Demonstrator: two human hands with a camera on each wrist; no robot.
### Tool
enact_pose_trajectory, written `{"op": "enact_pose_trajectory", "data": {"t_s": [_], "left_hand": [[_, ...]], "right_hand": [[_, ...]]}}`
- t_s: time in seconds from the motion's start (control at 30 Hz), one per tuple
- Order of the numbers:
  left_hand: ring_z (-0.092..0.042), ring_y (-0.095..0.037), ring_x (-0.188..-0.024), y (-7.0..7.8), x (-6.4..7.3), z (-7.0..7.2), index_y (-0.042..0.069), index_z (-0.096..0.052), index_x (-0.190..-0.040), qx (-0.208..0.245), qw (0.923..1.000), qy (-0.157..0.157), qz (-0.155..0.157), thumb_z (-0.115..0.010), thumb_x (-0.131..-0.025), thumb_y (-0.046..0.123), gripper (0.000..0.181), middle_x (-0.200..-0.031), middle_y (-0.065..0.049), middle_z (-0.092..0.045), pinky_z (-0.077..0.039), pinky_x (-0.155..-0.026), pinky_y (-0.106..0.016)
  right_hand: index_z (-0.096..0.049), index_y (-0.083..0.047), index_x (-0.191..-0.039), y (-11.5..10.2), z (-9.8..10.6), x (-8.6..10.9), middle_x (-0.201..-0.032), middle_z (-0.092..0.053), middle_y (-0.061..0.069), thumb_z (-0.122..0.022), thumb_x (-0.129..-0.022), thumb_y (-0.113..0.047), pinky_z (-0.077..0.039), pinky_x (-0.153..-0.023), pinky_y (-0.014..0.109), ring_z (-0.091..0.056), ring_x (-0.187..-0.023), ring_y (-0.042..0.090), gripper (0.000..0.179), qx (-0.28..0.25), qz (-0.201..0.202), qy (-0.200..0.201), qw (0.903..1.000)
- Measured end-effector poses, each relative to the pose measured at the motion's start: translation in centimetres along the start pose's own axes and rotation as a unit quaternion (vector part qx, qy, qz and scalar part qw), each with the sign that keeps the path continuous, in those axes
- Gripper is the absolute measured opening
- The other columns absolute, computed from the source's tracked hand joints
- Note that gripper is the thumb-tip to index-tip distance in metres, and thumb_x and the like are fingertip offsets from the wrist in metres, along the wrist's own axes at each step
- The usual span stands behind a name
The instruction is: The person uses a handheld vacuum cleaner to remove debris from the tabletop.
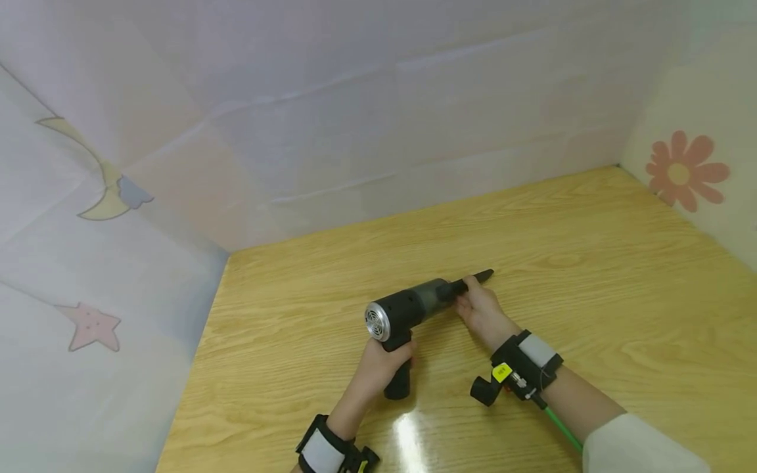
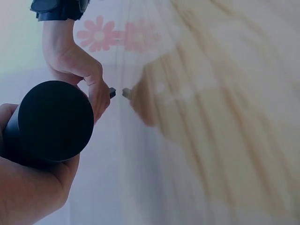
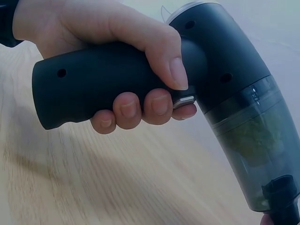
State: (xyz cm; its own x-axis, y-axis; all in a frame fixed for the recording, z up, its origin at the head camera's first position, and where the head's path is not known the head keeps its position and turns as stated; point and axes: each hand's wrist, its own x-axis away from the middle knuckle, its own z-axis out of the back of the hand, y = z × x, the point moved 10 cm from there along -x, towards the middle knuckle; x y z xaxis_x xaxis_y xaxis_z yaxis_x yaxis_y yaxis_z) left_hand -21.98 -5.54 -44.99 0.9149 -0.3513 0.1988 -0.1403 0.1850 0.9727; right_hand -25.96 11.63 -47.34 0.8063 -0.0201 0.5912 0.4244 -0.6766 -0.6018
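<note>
A black handheld vacuum cleaner (image 1: 402, 309) with a clear dust cup (image 3: 253, 145) and a silver vent at its rear is held just over the table. My left hand (image 1: 381, 368) grips its handle (image 3: 93, 84), fingers wrapped round, thumb beside a silver button (image 3: 184, 101). In the left wrist view the handle's round end (image 2: 56, 121) hides part of that hand. At the front, my right hand (image 1: 481, 312) holds the narrow black nozzle (image 1: 485, 276), whose tip sticks out past the fingers. Only a sliver of the right hand shows in the right wrist view.
The wood-grain table (image 1: 284, 315) is glossy and reflects light. Pale cloth walls (image 1: 355, 112) stand along its back and sides, printed with a flower (image 1: 680, 172), a moon and a star. A green cable (image 1: 562, 427) runs from the right wrist strap.
</note>
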Motion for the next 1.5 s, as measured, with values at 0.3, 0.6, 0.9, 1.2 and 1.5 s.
{"op": "enact_pose_trajectory", "data": {"t_s": [0.3, 0.6, 0.9, 1.2, 1.5], "left_hand": [[-0.057, -0.012, -0.066, 0.0, -0.1, 0.0, -0.009, -0.05, -0.112, 0.006, 0.9999, -0.007, -0.007, -0.06, -0.088, 0.011, 0.032, -0.075, -0.009, -0.059, -0.046, -0.072, -0.026], [-0.057, -0.013, -0.067, -0.1, 0.0, 0.4, -0.009, -0.05, -0.113, 0.012, 0.9999, -0.001, -0.001, -0.061, -0.087, 0.012, 0.035, -0.076, -0.008, -0.058, -0.046, -0.072, -0.026], [-0.057, -0.015, -0.066, -0.4, 0.1, 0.5, -0.01, -0.05, -0.11, 0.013, 0.9999, 0.007, 0.003, -0.061, -0.087, 0.01, 0.032, -0.079, -0.028, -0.056, -0.045, -0.071, -0.028], [-0.056, -0.012, -0.068, -0.8, 0.1, 0.3, -0.007, -0.051, -0.109, 0.017, 0.9997, -0.005, 0.019, -0.061, -0.088, 0.014, 0.031, -0.074, -0.008, -0.058, -0.045, -0.072, -0.028], [-0.059, -0.015, -0.07, -1.4, -0.3, 0.4, -0.006, -0.05, -0.114, 0.032, 0.9989, -0.002, 0.035, -0.063, -0.088, 0.018, 0.038, -0.078, -0.007, -0.059, -0.046, -0.073, -0.027]], "right_hand": [[0.003, -0.01, -0.152, 0.5, 0.1, -0.2, -0.159, -0.012, 0.01, -0.024, -0.102, -0.023, -0.023, -0.117, 0.023, -0.022, -0.146, 0.013, 0.059, -0.012, -0.014, -0.003, 0.9998], [0.002, -0.008, -0.152, 0.6, -0.1, -0.3, -0.159, -0.013, 0.011, -0.023, -0.102, -0.023, -0.024, -0.117, 0.024, -0.023, -0.146, 0.015, 0.058, 0.002, -0.01, -0.002, 0.9999], [0.004, -0.008, -0.152, 0.4, -0.4, -0.1, -0.159, -0.012, 0.012, -0.023, -0.102, -0.022, -0.023, -0.117, 0.024, -0.023, -0.146, 0.016, 0.059, 0.001, -0.005, -0.011, 0.9999], [0.002, -0.007, -0.152, 0.4, -0.3, -0.1, -0.159, -0.013, 0.011, -0.024, -0.102, -0.022, -0.022, -0.118, 0.025, -0.022, -0.146, 0.015, 0.058, 0.005, -0.007, -0.014, 0.9999], [0.006, -0.009, -0.152, 0.3, -0.3, -0.3, -0.16, -0.01, 0.011, -0.023, -0.103, -0.023, -0.022, -0.118, 0.025, -0.022, -0.146, 0.015, 0.059, -0.001, -0.008, -0.008, 0.9999]]}}
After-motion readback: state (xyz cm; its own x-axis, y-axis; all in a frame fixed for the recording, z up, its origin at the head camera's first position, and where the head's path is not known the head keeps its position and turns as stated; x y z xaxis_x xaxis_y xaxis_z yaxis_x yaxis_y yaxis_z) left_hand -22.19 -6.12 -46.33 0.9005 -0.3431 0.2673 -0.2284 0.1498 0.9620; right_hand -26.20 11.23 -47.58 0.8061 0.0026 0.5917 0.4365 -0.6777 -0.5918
